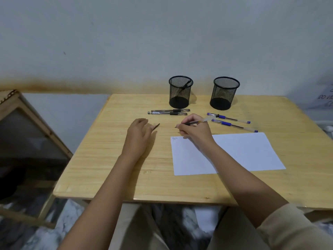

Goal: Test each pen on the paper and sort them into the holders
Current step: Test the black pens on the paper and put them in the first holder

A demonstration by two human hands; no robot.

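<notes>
A black pen held by the paper
Just past the paper's far left corner, the right hand grips the black pen. Further left, the left hand pinches a dark cap. Behind the paper lie blue pens, more black pens, then two mesh holders.

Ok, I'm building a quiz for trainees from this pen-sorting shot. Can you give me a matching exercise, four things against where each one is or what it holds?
Things
1. left holder
2. cap
3. uncapped pen
4. blue pens

Places or states
A. pinched in the left hand
B. lying on the table beyond the paper
C. has a dark pen leaning inside
D. gripped in the right hand

Pairs: 1-C, 2-A, 3-D, 4-B
</notes>
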